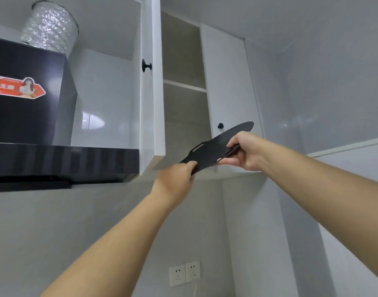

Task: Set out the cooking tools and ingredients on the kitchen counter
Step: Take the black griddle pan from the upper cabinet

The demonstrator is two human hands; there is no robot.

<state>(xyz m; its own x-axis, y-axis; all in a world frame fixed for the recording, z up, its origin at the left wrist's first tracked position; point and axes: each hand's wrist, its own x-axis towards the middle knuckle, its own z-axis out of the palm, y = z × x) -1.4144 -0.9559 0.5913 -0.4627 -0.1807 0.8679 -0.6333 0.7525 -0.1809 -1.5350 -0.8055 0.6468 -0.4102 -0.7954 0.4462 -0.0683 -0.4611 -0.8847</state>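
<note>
A thin black flat board with a slot handle at its near end, perhaps a cutting board, is held tilted in the air just below the open wall cabinet. My left hand grips its lower left corner. My right hand pinches its right edge, thumb on top and fingers beneath. Both arms reach upward. The cabinet's two visible shelves hold nothing I can see.
The cabinet's left door stands open with a black knob; the right door is closed. A black range hood with a silver duct hangs at left. Two wall sockets sit low on the grey wall.
</note>
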